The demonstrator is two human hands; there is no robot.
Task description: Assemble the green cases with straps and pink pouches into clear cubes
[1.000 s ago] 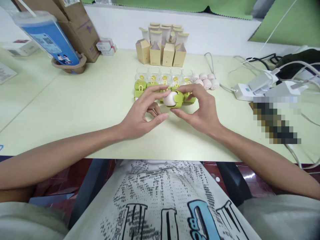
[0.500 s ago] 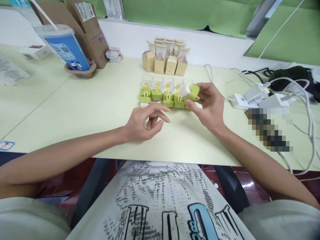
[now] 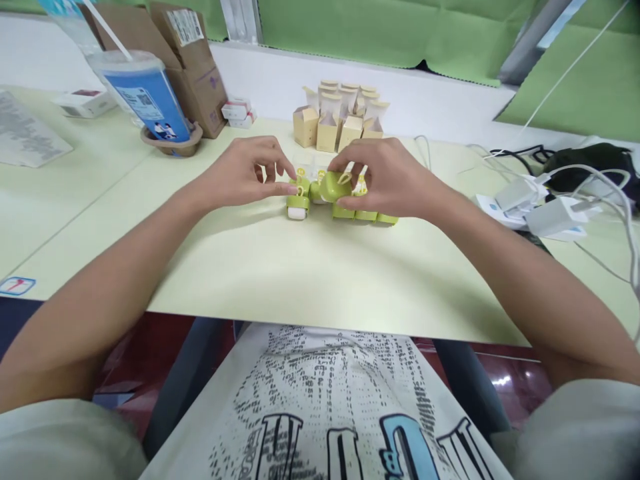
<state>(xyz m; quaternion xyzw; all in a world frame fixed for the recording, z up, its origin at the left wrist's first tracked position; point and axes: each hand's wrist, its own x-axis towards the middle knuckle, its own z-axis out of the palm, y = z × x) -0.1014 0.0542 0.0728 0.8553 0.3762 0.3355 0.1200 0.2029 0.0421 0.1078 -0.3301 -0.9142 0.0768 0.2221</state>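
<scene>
My right hand (image 3: 387, 175) is closed on a small green-capped case (image 3: 334, 187) with a pale loop, held tilted over the row of similar cases. My left hand (image 3: 250, 172) is at the row's left end, thumb and forefinger apart. Its fingertips reach the side of the leftmost green-and-white case (image 3: 297, 208); whether they touch it is hard to tell. More green cases (image 3: 367, 215) stand side by side under my right hand, partly hidden by it. Behind them are clear plastic covers with yellow smiley marks (image 3: 321, 175), mostly covered by my hands.
Several open tan cartons (image 3: 327, 132) stand against the wall. To the left are a blue drink cup (image 3: 145, 103) in a holder, a brown cardboard box (image 3: 207, 93) and small white boxes (image 3: 239, 112). White chargers and cables (image 3: 555, 213) lie on the right.
My right hand has carried the green case leftward and turned it over the row. My left hand has moved left and away from me to the row's left end.
</scene>
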